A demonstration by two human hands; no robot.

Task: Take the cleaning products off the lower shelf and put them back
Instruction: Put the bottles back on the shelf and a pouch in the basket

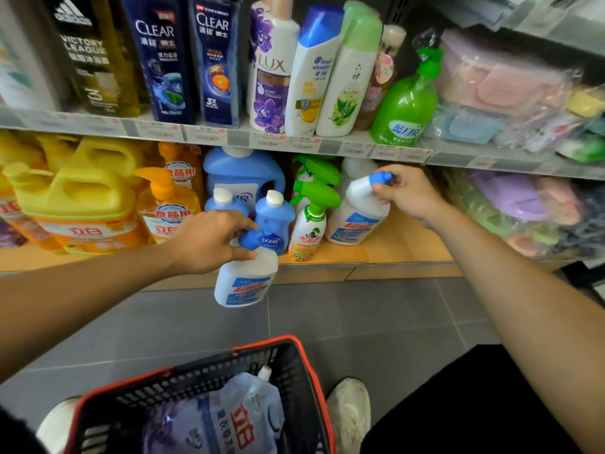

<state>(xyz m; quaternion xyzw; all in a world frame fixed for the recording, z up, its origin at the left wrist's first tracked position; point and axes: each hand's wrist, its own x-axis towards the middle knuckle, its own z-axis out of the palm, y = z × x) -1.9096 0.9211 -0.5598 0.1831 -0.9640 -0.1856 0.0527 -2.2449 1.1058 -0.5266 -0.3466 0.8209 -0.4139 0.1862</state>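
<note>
My left hand [212, 240] grips the blue-capped neck of a white toilet-cleaner bottle [244, 280], holding it in the air just in front of the lower shelf's edge. My right hand [406, 191] grips the blue cap of a second white toilet-cleaner bottle [360, 214], which stands on the wooden lower shelf [406, 247]. Between the two bottles stand a green-trigger spray bottle [311, 221] and two small blue bottles [273, 221].
Yellow and orange detergent jugs [75, 204] fill the lower shelf's left side; a large blue jug [242, 172] stands behind. Shampoos line the upper shelf [294, 142]. A red-rimmed black basket [314, 371] holding a refill pouch [229, 417] sits on the grey floor. Bagged goods are at right.
</note>
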